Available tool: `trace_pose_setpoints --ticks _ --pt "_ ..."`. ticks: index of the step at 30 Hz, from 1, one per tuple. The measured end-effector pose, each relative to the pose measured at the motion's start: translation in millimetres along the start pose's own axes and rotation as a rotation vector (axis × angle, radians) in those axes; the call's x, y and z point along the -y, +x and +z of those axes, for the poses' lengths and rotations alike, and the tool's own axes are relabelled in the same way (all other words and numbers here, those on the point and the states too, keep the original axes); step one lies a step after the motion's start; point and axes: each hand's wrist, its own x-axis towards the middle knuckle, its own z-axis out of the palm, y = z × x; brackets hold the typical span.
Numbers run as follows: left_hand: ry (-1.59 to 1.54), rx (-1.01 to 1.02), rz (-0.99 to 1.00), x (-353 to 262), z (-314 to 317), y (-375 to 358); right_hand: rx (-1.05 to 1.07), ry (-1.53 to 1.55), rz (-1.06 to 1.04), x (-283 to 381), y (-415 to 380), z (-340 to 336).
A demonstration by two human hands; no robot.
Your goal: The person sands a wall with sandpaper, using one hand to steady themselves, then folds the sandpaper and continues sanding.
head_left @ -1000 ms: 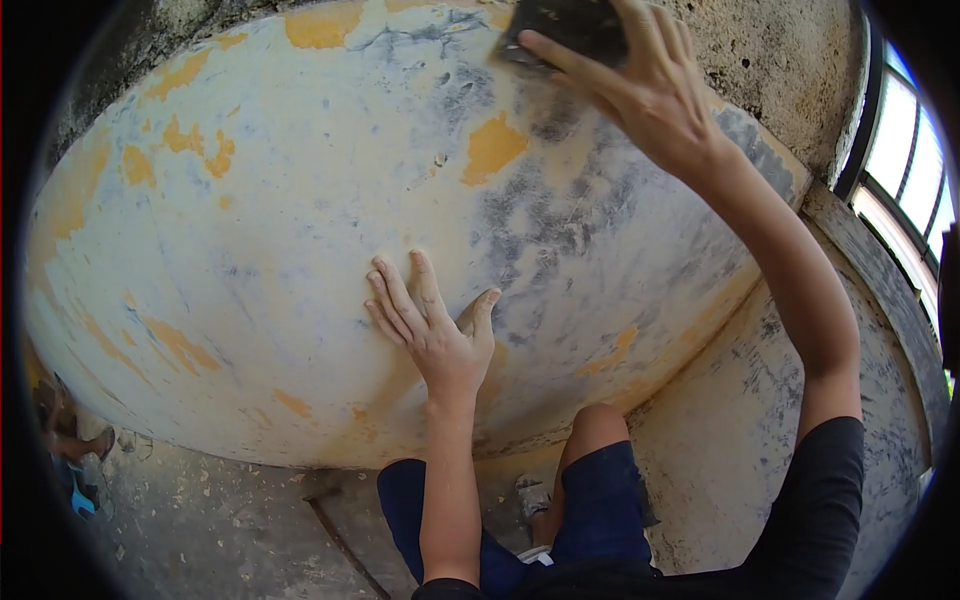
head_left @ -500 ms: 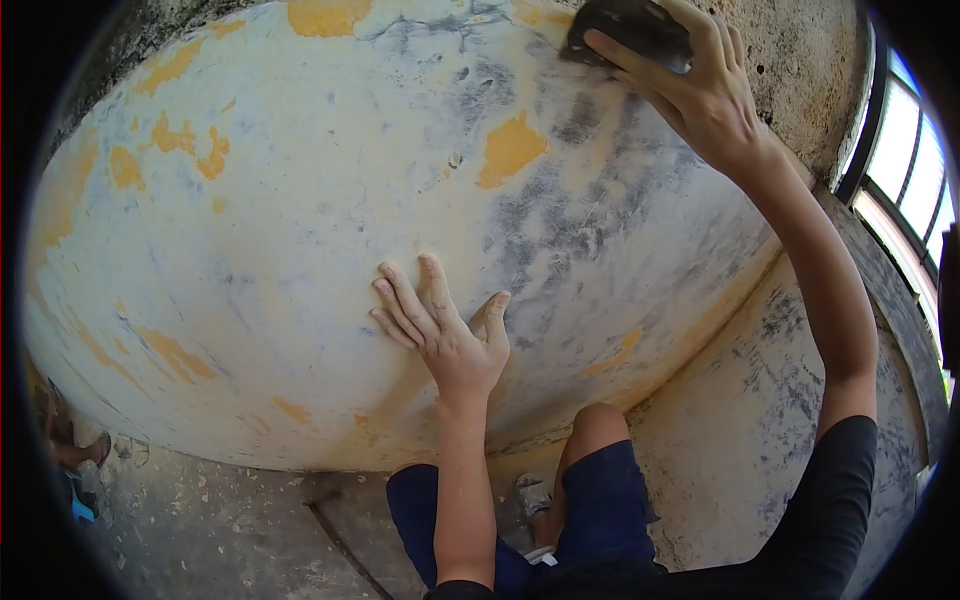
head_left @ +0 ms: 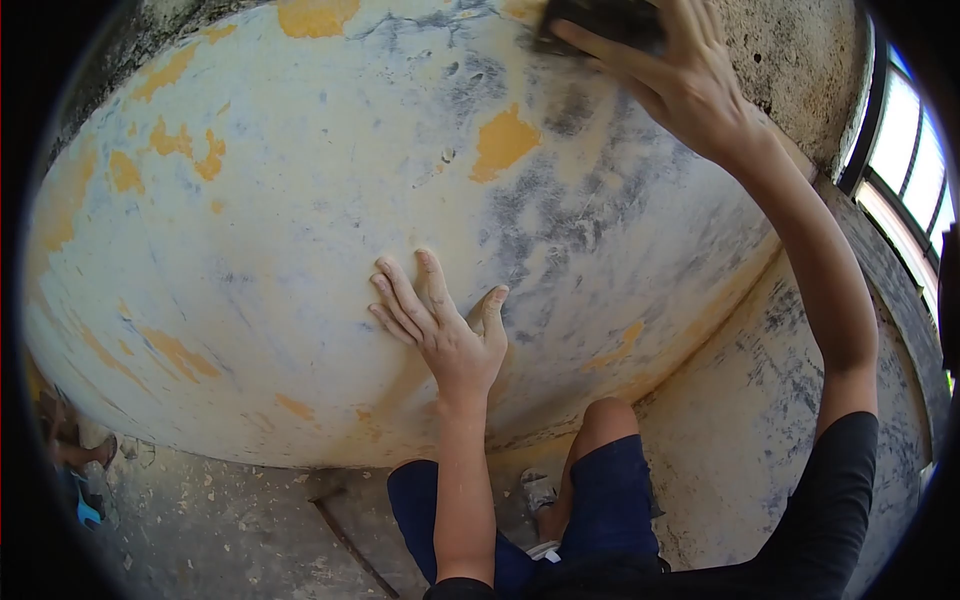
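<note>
A large wall surface (head_left: 300,230), pale and patchy with orange and dark grey areas, fills most of the view. My left hand (head_left: 450,335) rests flat against its lower middle, fingers spread and dusted with pale powder. Up at the top right, my right hand (head_left: 690,85) grips a dark sanding block (head_left: 600,22), its thumb stretched along the near side. The block lies against the wall near the upper edge of the smooth surface and is slightly blurred. Part of the right hand's fingers is cut off by the frame's top.
Rough bare masonry (head_left: 790,60) borders the top right, beside a barred window (head_left: 905,150). Another wall (head_left: 740,430) meets this one at a corner on the right. A long thin tool (head_left: 350,545) lies on the grey floor (head_left: 220,520). Another person's foot (head_left: 95,452) shows at far left.
My right hand has slid a little to the left along the wall with the sanding block. The left hand stays in place on the wall.
</note>
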Motion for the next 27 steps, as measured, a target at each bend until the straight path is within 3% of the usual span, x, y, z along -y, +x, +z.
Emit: trace_pose_setpoints --ticks 5,9,10,11,13,17,23,27 --pt "0.015 -0.018 0.013 0.7 0.2 0.6 -0.065 0.113 -0.016 9.1 29.6 18.5" --pt "0.005 -0.020 0.002 -0.7 -0.1 -0.1 -0.034 0.019 -0.012 -9.2 -15.6 -6.9" --pt "-0.002 -0.023 0.006 0.3 0.4 -0.1 0.099 -0.024 0.053 -7.0 -21.0 -19.3" --pt "-0.009 -0.022 0.011 1.1 0.1 0.1 0.096 -0.024 0.056 -10.6 -17.8 -11.2" --pt "-0.006 -0.024 0.017 1.2 -0.6 0.8 -0.116 -0.003 -0.041 -9.2 2.4 8.6" --pt "0.009 -0.024 0.011 -0.8 -2.1 0.8 -0.095 0.091 -0.035 9.5 36.9 21.9" --pt "0.008 -0.027 0.007 -1.0 -1.2 0.7 0.014 0.083 0.066 -11.9 -31.1 -10.6" --pt "0.014 -0.040 0.022 -1.4 -1.0 1.3 -0.050 0.085 0.030 -5.2 0.1 2.2"
